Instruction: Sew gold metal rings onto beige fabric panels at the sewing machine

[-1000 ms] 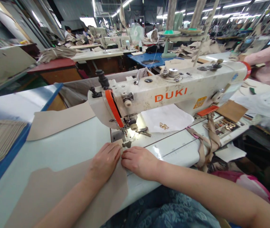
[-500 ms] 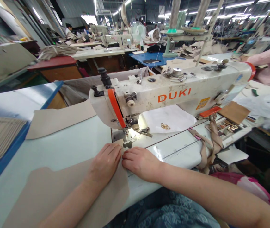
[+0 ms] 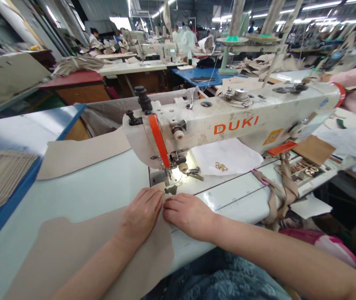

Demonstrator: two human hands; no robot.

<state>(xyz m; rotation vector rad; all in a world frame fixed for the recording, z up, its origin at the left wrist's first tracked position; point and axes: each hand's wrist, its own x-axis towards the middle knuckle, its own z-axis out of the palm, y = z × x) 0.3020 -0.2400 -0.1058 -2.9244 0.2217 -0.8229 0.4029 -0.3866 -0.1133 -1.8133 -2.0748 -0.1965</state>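
A large beige fabric piece (image 3: 81, 237) lies over the near left of the white sewing table. My left hand (image 3: 142, 212) is closed on its upper edge, fingers bent and pressed together. Right beside it, my right hand (image 3: 190, 216) is closed too, its curled fingertips pinching the same edge; the exact grip is hidden. A short strip of beige material (image 3: 159, 186) sticks out beyond the left fingers, just in front of the needle area. Above stands the white sewing machine (image 3: 203, 121), its lamp lighting the metal needle plate (image 3: 174, 177).
Another beige piece (image 3: 81, 152) lies behind on the left, near a fabric stack (image 3: 3, 179) in a blue-edged tray. Gold-coloured rings (image 3: 221, 166) rest on a white sheet (image 3: 237, 154) under the machine arm. Beige straps (image 3: 286, 187) hang at right by a parts tray (image 3: 306, 168).
The view has shifted slightly, so the machine and table appear a little further right. Both hands stay together at the fabric edge, with hardly any movement against it.
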